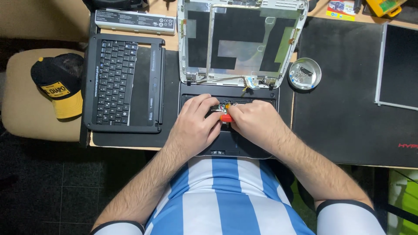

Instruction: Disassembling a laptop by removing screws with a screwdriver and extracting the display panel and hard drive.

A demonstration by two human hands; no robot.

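A black and yellow cap [58,89] lies on a stool at the far left, beside a detached keyboard [117,82]. At centre, the left hand [196,124] presses flat on the opened laptop base [228,146], and the right hand [252,122] grips a red-handled screwdriver [225,117]. A dish of screws [305,74] sits on the desk [348,122] to the right.

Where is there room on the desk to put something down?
The big black mat is bare between the little metal screw dish and the loose screen panel. It is crowded in the middle, where both hands, left and right, work on the open laptop base, with the removed keyboard just left.
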